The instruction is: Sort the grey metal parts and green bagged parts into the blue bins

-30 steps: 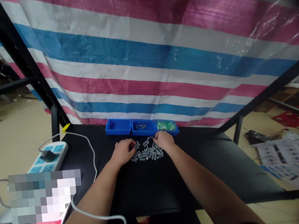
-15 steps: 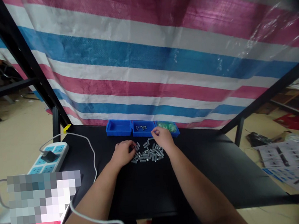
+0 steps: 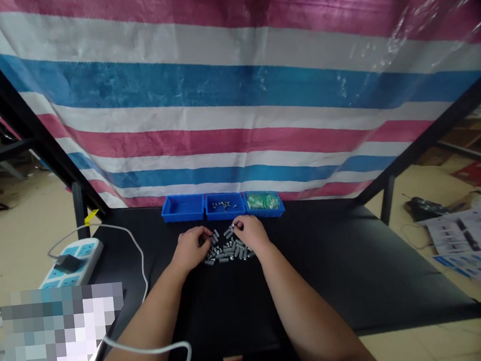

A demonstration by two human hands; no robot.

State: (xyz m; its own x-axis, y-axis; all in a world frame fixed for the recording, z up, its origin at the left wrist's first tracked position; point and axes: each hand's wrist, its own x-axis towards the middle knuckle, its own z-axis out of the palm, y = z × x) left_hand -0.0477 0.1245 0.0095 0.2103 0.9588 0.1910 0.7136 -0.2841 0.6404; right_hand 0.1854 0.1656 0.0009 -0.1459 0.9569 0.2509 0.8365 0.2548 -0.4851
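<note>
A pile of small grey metal cylinders [image 3: 225, 253] lies on the black table in front of me. At its left side is my left hand [image 3: 193, 247], fingers curled and drawn together by the nearest pieces; what they grip is too small to make out. My right hand [image 3: 251, 233] reaches over the pile's upper right, thumb and fingertips pinched close to a few cylinders; a tiny light spot shows at the tips. Behind the pile stand three blue trays: a bare left tray [image 3: 183, 208], a middle tray [image 3: 225, 211] with small shiny metal parts, and a right tray [image 3: 283, 207] holding green-tinted bags.
A white power strip [image 3: 87, 251] with a black plug [image 3: 68, 264] sits at the left edge, its white cable [image 3: 139, 251] crossing the table. A striped tarp [image 3: 234, 113] hangs behind, between black frame bars. Printed sheets [image 3: 464, 239] lie at the right.
My right hand has come down from beside the trays to the pile's upper edge. My left hand stays at the pile's left side. The view has shifted slightly to the right.
</note>
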